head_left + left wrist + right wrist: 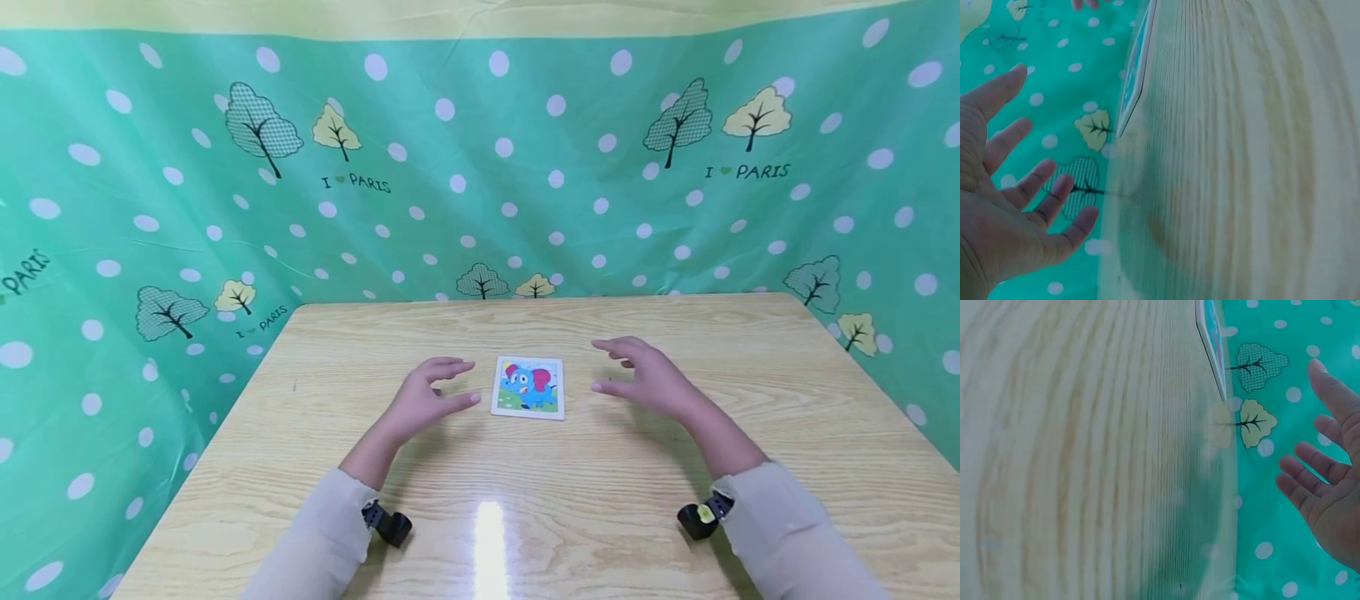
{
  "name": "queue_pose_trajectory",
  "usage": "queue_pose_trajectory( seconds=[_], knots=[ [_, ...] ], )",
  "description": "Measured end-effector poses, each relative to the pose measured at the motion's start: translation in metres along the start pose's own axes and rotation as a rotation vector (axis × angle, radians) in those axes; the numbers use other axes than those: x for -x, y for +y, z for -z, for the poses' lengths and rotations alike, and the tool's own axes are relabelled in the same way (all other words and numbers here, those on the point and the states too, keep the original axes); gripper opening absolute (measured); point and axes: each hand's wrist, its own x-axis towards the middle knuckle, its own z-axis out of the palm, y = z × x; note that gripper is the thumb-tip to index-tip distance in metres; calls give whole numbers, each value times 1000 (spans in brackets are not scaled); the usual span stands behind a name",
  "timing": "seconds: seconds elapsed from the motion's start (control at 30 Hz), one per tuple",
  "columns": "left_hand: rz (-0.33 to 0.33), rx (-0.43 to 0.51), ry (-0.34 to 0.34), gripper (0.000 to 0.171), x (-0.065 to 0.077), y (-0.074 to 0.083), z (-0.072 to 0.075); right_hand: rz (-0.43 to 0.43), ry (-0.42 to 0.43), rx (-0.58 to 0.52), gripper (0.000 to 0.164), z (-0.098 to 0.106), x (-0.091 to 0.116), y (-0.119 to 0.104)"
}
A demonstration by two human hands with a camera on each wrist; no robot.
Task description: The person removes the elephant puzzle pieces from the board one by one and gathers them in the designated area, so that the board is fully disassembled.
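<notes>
A square picture puzzle (528, 388) with a white border lies flat on the wooden table; it shows a blue elephant with pink ears. To its left, my left hand (429, 398) hovers with fingers spread and a gap between fingertips and puzzle. On the other side my right hand (647, 377) is held in the air, also apart from the puzzle. In the left wrist view the left palm (1007, 206) is bare, fingers loosely extended. The right palm (1341, 494) likewise holds nothing in the right wrist view. Both wrist views show the puzzle edge-on.
The light wood table (570, 517) reaches back to a green dotted curtain (420, 167) printed with trees, which also hangs along the sides. A bright light reflection shows on the near tabletop. Each sleeve carries a small black wrist camera (393, 528).
</notes>
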Motion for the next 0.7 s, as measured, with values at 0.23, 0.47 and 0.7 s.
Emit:
queue_pose_trajectory(
  seconds=[0.23,0.47,0.7],
  knots=[
    [9,6,0,47,-10,8,-8,2,-12,-19,64,-4,-6,-3],
    [46,52,-13,46,-19,9,-15,-17,-13,-43,58,-9,-14,-5],
    [126,41,-57,47,-34,12,-19,-73,-95,-174,53,-15,-24,-3]
  ],
)
